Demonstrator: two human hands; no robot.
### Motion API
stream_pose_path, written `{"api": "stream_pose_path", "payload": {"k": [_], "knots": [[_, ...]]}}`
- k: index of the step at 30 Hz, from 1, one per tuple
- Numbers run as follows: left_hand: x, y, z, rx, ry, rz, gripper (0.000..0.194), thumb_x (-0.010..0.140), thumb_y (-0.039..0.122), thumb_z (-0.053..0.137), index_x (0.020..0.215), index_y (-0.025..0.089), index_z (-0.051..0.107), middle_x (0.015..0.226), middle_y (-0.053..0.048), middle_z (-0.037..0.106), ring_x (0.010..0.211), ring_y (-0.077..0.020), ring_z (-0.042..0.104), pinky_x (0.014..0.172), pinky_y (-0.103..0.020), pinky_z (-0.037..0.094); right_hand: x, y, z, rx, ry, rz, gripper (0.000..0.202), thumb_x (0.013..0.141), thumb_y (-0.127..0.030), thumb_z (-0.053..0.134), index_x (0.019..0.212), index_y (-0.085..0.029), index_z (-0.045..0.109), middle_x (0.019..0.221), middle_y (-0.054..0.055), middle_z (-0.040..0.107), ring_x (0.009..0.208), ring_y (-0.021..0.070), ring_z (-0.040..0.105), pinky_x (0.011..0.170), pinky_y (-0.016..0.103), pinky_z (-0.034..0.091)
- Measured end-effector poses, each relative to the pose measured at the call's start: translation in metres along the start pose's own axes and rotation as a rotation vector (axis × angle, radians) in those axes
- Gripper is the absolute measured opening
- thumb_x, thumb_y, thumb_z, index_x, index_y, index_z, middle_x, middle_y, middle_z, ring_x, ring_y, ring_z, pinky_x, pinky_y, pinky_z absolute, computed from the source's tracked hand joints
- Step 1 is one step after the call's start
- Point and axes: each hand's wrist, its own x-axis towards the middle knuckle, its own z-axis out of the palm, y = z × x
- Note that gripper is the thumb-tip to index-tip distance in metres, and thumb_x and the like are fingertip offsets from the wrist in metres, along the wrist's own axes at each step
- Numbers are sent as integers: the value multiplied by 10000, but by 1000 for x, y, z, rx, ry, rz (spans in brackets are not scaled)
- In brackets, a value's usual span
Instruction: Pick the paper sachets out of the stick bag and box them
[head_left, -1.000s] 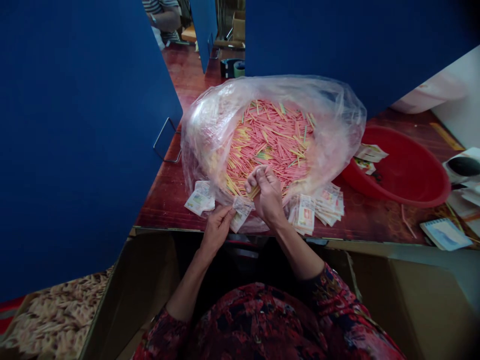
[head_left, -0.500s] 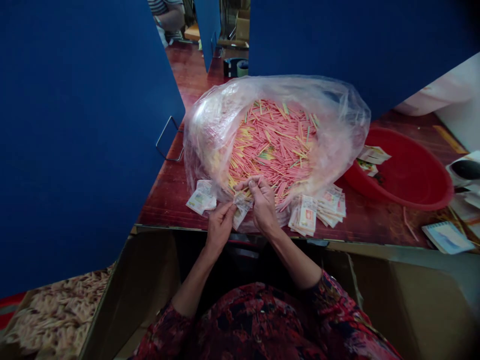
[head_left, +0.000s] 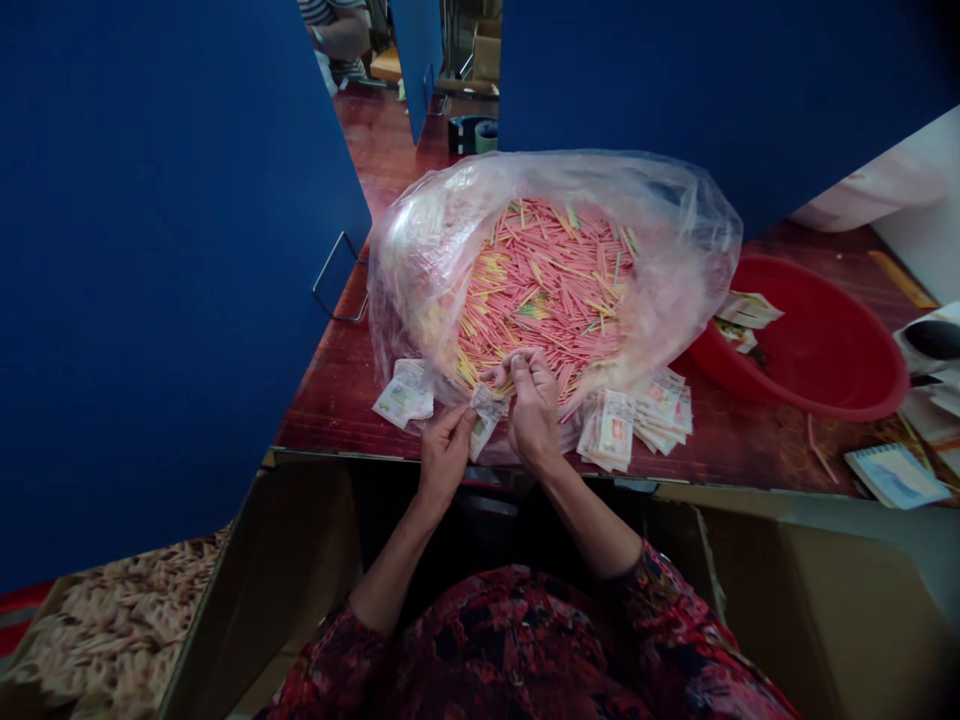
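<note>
The left hand (head_left: 444, 445) pinches a small packet (head_left: 484, 428) by its edge, seemingly steadying it beside the right hand (head_left: 534, 415), curled nearly closed around what look like yellow sticks (head_left: 508, 388), the open bag (head_left: 667, 290) handily just beyond.

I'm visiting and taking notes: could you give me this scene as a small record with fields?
Left hand: holds small printed plastic packet
Right hand: fingers pinched beside it, contents unclear
Centre: open clear plastic bag of thin pink, yellow and green sticks
Left: loose printed packets
Right: piled printed packets, round red plastic basin, spiral notepad
Surface: reddish-brown table
</note>
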Motion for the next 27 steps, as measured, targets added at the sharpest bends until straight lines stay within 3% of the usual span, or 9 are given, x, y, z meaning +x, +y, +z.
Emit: {"api": "stream_pose_path", "payload": {"k": [3,6,12,16,18,22,25,27], "knots": [[3,-3,0,-9,14,15,285,875,368,662,1011,167,809,957,-60,787,887,-210,707,852,-317,546,-2,-4,-1,-92,-127,34,225,983,-411,505,854,-231,547,770,-11,632,765,144,626,796,293,505],[5,-8,2,-137,-6,-69,318,870,410,680,1041,172,803,980,-61,787,897,-209,705,864,-327,548,-3,-8,-1,-109,-235,57,218,979,-401,503,869,-229,582,939,33,716,871,165,646,847,312,502],[8,-15,2,-404,-39,-208,340,836,429,738,1074,192,790,1031,-46,784,887,-176,697,880,-315,547,-3,-13,-2,-113,-306,111,251,954,-424,552,851,-218,649,1000,45,745,980,202,673,935,352,499],[10,-13,2,-444,-16,-197,337,780,400,802,1052,201,792,1022,-47,783,917,-177,701,908,-317,541,0,-18,-5,-183,-462,96,301,955,-458,549,1035,-227,725,1167,49,721,1141,215,630,1063,372,444],[13,-10,3,-525,3,-193,343,763,397,822,1046,207,786,1052,-50,779,954,-184,705,942,-330,536,3,-18,-8,-180,-421,64,343,976,-463,513,1136,-240,717,1220,53,699,1157,213,616,1063,378,445],[21,-1,4,-666,98,-183,365,717,380,862,1023,205,766,1046,-39,774,974,-184,710,976,-341,526,5,-10,-16,-314,-147,-31,416,1002,-501,443,1212,-233,683,1115,72,698,991,203,627,915,358,497],[24,5,5,-698,117,-182,386,695,363,877,1019,201,745,1043,-37,770,979,-187,710,981,-350,523,-2,0,-17,-472,-206,-29,415,998,-519,439,1152,-210,670,981,61,677,862,192,598,804,332,490],[24,7,5,-688,118,-193,394,696,362,874,1024,198,731,1041,-37,766,976,-191,709,973,-356,523,-7,7,-16,-542,-257,-66,360,1001,-491,436,1012,-205,655,933,50,640,837,188,567,791,328,465]]}}
